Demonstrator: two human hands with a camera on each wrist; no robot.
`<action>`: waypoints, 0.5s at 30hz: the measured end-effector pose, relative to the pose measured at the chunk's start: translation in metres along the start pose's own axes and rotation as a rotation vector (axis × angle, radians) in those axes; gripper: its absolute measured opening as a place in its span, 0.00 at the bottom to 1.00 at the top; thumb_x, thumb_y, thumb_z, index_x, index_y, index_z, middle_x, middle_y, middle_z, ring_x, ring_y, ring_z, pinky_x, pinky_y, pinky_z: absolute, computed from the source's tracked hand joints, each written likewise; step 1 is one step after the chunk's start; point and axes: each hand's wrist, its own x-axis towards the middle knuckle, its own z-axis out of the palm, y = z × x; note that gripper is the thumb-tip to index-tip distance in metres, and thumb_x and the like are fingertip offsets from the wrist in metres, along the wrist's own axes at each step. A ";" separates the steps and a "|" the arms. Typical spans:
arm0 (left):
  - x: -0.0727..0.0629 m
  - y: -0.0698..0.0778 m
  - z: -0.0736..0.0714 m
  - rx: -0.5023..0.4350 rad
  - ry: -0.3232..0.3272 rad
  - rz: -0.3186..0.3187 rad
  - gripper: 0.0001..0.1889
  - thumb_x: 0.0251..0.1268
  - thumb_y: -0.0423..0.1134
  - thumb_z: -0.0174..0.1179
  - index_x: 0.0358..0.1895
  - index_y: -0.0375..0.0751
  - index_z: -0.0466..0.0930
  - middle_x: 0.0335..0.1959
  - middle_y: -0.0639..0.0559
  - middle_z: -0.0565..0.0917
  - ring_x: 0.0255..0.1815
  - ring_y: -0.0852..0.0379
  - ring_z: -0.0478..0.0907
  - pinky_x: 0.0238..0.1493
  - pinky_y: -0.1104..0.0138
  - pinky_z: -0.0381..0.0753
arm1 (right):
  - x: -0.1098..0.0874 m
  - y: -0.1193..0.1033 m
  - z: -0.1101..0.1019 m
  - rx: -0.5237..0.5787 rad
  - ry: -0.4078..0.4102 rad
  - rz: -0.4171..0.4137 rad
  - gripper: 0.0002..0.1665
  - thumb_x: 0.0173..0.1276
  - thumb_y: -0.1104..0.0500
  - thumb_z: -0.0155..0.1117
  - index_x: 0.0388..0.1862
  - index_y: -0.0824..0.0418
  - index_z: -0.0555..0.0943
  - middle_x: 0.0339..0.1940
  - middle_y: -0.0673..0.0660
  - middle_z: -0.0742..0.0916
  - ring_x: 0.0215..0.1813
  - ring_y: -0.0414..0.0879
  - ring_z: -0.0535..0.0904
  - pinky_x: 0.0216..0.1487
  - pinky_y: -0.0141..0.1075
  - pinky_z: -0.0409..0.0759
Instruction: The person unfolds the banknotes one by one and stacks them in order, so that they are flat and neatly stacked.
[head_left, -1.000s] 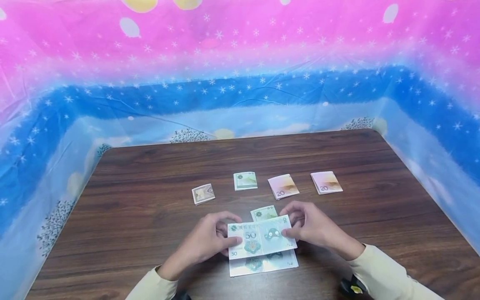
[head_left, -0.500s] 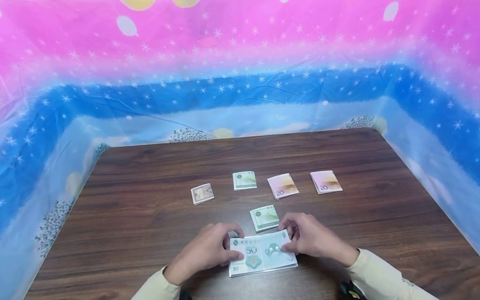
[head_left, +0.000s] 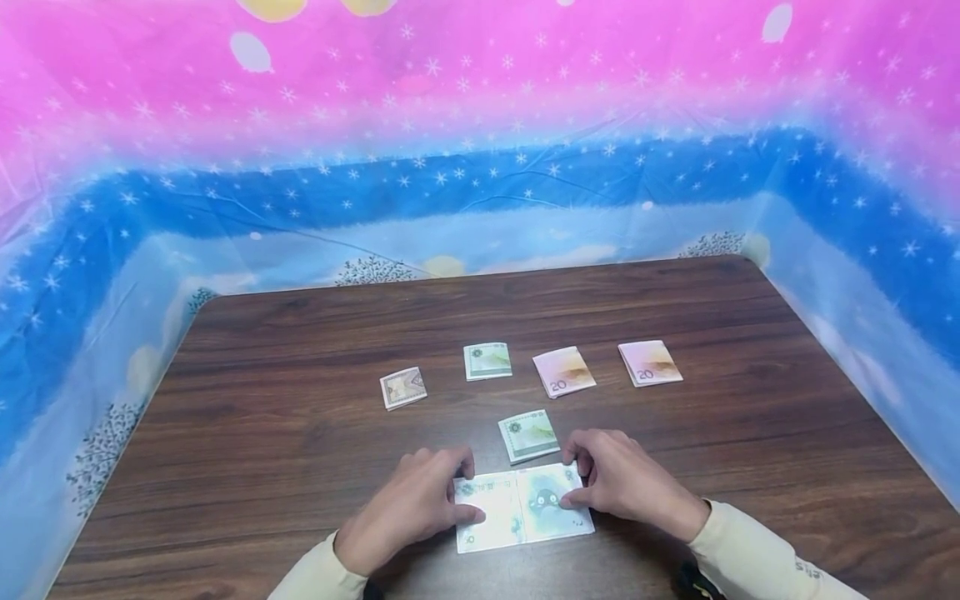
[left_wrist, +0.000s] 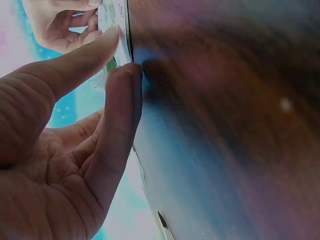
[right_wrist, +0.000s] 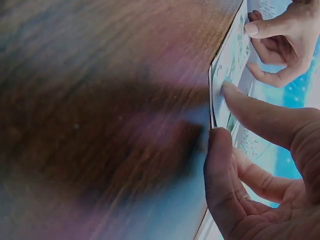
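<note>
A pale green 50 banknote (head_left: 504,507) lies flat near the front of the table, washed out by glare in the head view. At its left end my left hand (head_left: 416,508) grips it, thumb on top and fingers at the edge. My right hand (head_left: 630,479) holds the right end the same way. In the right wrist view, the banknote (right_wrist: 232,65) shows thin layered edges beside the fingertips. Just behind it sits a folded green banknote (head_left: 528,436), close to the right fingers.
Farther back on the brown wooden table (head_left: 285,467) lie a small folded brownish banknote (head_left: 403,388), a folded green banknote (head_left: 487,361) and two folded pink-orange 20 banknotes (head_left: 564,371). A pink and blue patterned cloth (head_left: 465,192) surrounds the table.
Both hands have lowered the upper 50 banknote toward me onto the matching one beneath, so the two now overlap almost fully. The folded green banknote behind is more exposed.
</note>
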 end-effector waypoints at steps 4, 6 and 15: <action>0.000 0.000 -0.004 -0.022 0.023 0.005 0.18 0.52 0.45 0.79 0.39 0.43 0.80 0.17 0.62 0.75 0.18 0.65 0.70 0.19 0.69 0.70 | 0.002 0.000 -0.007 0.021 0.012 0.032 0.22 0.48 0.53 0.86 0.35 0.56 0.81 0.24 0.43 0.78 0.25 0.34 0.71 0.28 0.30 0.71; 0.001 -0.001 -0.006 -0.041 0.055 0.009 0.15 0.57 0.44 0.75 0.41 0.41 0.81 0.17 0.62 0.77 0.17 0.66 0.71 0.19 0.70 0.72 | 0.006 0.001 -0.014 0.039 0.029 0.048 0.20 0.51 0.52 0.84 0.36 0.57 0.82 0.24 0.44 0.79 0.25 0.34 0.71 0.27 0.30 0.72; 0.004 -0.005 -0.014 -0.069 0.195 0.020 0.08 0.68 0.39 0.67 0.44 0.39 0.84 0.21 0.59 0.85 0.17 0.71 0.75 0.23 0.70 0.77 | 0.045 0.026 -0.040 0.008 0.106 0.113 0.14 0.59 0.59 0.79 0.39 0.62 0.83 0.27 0.47 0.83 0.28 0.38 0.78 0.32 0.35 0.76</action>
